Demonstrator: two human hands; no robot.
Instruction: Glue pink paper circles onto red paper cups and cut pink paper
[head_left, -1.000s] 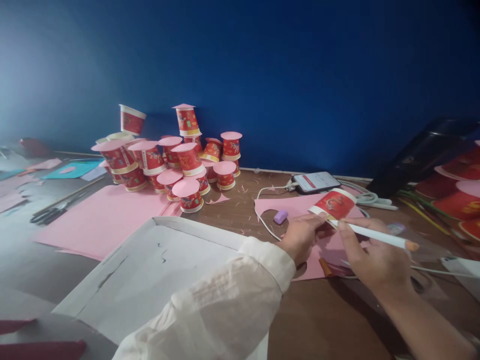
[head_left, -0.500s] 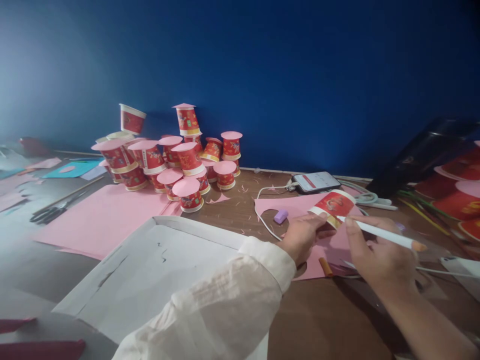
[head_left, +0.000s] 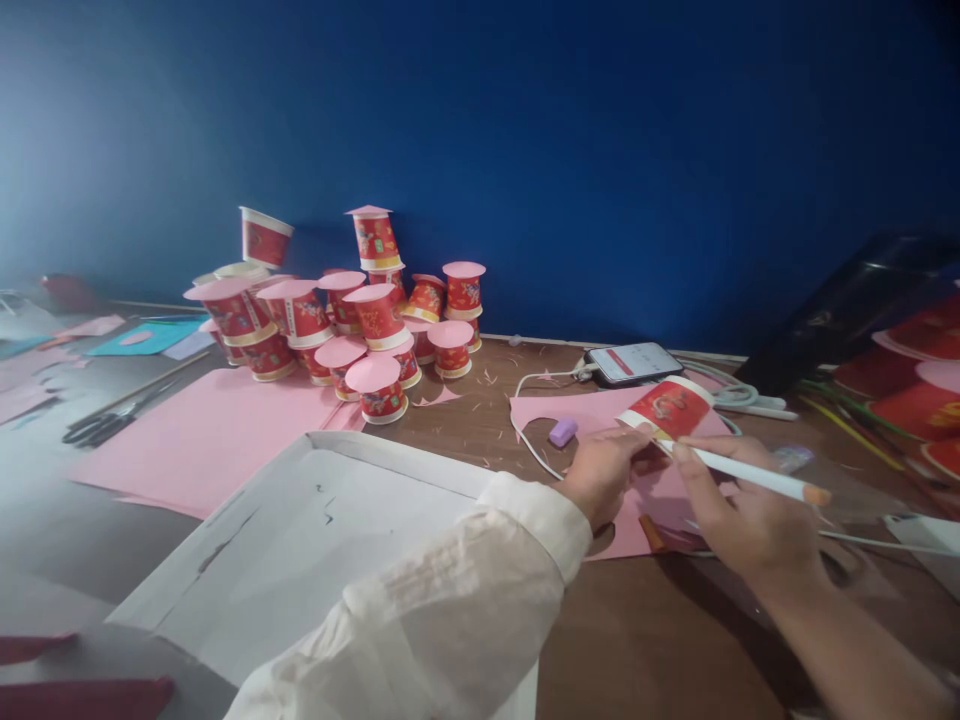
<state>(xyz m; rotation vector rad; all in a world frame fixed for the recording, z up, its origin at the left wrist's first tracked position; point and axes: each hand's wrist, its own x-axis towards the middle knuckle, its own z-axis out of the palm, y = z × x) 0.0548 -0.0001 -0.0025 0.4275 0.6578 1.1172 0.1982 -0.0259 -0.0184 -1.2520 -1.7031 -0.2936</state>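
Note:
My left hand [head_left: 606,468] grips a red paper cup [head_left: 670,405], which lies tilted over a pink sheet [head_left: 592,405]. In my right hand [head_left: 750,500] is a white pencil [head_left: 757,474], its tip close to the cup's near rim beside my left fingers. Whether the tip touches the cup or the paper is hard to tell. A purple eraser [head_left: 562,432] lies left of the cup, and a small orange-brown piece [head_left: 651,534] rests on the sheet's near edge.
Red cups with pink paper discs [head_left: 376,315] stand stacked at the back. A phone [head_left: 634,364] with a white cable lies behind the cup. To the left are a white box lid [head_left: 300,560], pink sheets [head_left: 217,430] and scissors [head_left: 101,425]. A black cylinder [head_left: 840,315] leans at right.
My right hand and the pencil have moved slightly left, bringing the tip closer to my left fingers. The cup has barely shifted.

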